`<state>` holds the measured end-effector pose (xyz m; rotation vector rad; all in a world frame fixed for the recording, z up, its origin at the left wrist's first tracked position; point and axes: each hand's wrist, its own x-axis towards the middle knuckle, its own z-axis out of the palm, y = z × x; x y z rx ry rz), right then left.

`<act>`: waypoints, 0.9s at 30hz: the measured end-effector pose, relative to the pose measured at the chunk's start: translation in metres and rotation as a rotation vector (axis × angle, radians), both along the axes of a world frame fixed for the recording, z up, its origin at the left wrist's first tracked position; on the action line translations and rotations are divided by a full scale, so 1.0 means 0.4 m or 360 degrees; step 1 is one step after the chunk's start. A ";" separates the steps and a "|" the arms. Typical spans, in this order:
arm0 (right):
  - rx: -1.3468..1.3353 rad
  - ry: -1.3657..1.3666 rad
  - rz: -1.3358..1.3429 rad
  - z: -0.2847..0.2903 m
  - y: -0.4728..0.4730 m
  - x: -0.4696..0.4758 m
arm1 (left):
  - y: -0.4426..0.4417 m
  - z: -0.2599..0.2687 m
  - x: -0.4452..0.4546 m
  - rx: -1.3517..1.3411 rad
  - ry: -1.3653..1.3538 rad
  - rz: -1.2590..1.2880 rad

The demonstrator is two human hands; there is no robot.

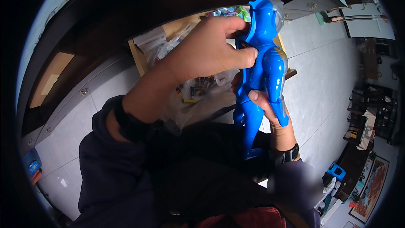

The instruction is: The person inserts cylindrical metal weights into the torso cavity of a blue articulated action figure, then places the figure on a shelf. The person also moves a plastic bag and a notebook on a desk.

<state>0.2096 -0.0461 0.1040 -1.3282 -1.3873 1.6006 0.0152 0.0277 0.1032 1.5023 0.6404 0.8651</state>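
A blue plastic toy figure (260,60) with grey and gold parts is held up before me, head upward and slightly tilted. My right hand (269,106) grips it around the waist, thumb across the front and the other fingers mostly hidden. At its upper body is my left hand (218,46), thumb pressed on the blue plastic and index finger curled at the edge. A small dark part (245,45) shows beside that thumb; I cannot tell what it is. Beneath my hands an open wooden drawer (137,57) holds clear plastic bags (202,107) and several loose batteries (192,91).
A dark tabletop (104,25) overhangs the drawer, with a brown cardboard piece (52,80) on it at left. Grey drawer fronts (91,85) with knobs lie below. Pale floor tiles (322,69) spread to the right, toward a blue plastic stool (336,171) and a cluttered shelf.
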 end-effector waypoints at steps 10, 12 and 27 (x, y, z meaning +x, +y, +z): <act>-0.0435 0.1155 0.0005 -0.020 0.012 -0.001 | -0.016 0.010 0.016 0.0035 -0.0038 0.0199; -0.0516 0.1498 0.0131 -0.032 0.013 0.004 | -0.020 0.020 0.009 -0.0134 -0.0108 0.0044; -0.0538 0.1650 0.0255 -0.080 -0.002 0.011 | -0.028 0.007 0.029 -0.0416 -0.0404 -0.0432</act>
